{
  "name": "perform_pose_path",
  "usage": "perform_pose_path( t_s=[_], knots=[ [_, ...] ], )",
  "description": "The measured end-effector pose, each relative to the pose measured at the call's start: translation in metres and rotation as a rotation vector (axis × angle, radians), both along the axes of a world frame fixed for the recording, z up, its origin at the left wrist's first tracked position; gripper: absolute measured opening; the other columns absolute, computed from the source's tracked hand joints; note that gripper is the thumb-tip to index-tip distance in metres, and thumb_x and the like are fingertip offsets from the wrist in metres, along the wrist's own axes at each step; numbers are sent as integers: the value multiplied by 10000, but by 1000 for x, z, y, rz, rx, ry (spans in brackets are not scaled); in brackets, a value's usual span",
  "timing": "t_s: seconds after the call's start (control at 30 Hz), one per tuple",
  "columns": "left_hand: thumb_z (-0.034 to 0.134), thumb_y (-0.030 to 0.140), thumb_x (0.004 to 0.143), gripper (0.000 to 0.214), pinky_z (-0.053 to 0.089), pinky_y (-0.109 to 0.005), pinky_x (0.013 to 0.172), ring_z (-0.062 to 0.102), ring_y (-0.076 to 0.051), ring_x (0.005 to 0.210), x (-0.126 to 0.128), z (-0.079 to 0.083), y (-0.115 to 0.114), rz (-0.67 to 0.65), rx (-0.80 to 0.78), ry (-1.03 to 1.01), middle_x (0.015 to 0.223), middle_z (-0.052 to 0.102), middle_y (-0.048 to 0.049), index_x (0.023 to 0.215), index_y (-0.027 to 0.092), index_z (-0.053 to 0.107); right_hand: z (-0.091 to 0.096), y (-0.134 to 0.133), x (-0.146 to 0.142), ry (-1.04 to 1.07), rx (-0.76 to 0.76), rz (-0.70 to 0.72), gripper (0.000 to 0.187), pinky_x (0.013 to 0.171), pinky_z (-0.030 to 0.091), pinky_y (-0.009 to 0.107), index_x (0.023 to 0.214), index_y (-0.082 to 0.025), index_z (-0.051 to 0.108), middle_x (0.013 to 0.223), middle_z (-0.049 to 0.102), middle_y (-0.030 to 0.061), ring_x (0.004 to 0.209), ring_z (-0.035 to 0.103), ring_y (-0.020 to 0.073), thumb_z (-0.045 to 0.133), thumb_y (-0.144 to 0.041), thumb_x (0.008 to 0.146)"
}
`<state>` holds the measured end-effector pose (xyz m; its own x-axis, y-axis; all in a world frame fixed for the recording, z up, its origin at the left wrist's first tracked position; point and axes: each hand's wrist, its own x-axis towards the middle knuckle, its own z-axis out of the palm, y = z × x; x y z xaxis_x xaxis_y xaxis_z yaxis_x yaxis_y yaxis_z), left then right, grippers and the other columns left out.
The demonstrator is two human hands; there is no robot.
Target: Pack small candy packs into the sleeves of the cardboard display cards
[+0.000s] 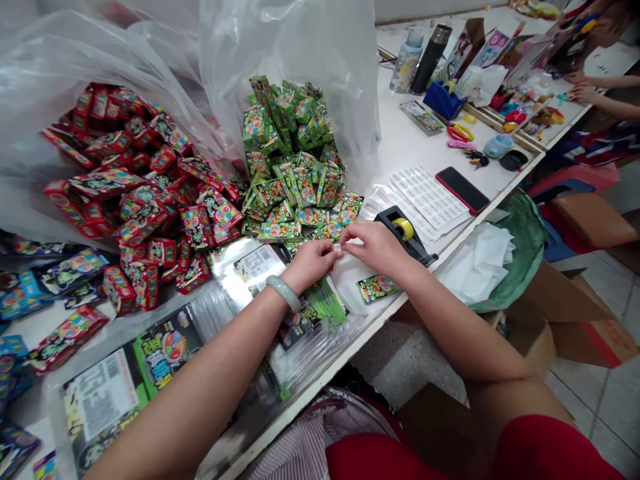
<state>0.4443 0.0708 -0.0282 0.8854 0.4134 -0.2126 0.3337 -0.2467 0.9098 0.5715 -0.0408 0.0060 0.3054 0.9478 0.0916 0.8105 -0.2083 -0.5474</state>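
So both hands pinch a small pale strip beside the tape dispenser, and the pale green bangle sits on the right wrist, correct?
Not quite. The head view shows the pale green bangle on the left wrist, not the right. The rest holds: the left hand and the right hand pinch a small pale strip between them, beside the tape dispenser.

glossy plastic bags (300, 40), printed cardboard boxes (280, 173)

Huge pile of little red boxes (135, 193) on my left, green boxes (295, 173) heaped beside them. Red-cased phone (463, 190) lies next to the label sheets (430, 197), with a black thermos (430, 59) way back.
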Motion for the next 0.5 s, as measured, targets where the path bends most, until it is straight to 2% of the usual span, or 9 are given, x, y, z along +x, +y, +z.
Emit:
perform_pose_path(
  t_s=[0.1,0.3,0.4,0.5],
  knots=[
    [544,351,754,264,367,-257,519,481,-130,487,-1,1,2,-12,28,9,486,544,27,547,189,524,-2,-2,0,11,9,5,102,818,409,313,886,-199,654,930,691,33,893,607,192,622,-160,797],
    [514,307,781,270,351,-268,510,482,-140,478,-1,5,5,-24,103,39,490,550,13,535,195,516,2,-12,0,96,96,-15,341,889,443,349,1147,-206,597,1043,687,46,989,618,195,617,-156,810],
    [521,282,784,241,357,-271,516,498,-151,492,-2,3,5,-23,146,50,511,560,7,561,193,524,3,-18,4,150,154,-37,306,945,438,362,1133,-216,603,1122,668,51,1069,599,194,598,-187,829],
    [576,253,762,152,373,-272,538,521,-162,529,-4,1,6,-11,208,48,555,580,1,628,184,557,3,-24,10,216,217,-116,253,967,439,374,1099,-214,619,1132,665,53,1076,600,193,573,-225,850]
  ],
)
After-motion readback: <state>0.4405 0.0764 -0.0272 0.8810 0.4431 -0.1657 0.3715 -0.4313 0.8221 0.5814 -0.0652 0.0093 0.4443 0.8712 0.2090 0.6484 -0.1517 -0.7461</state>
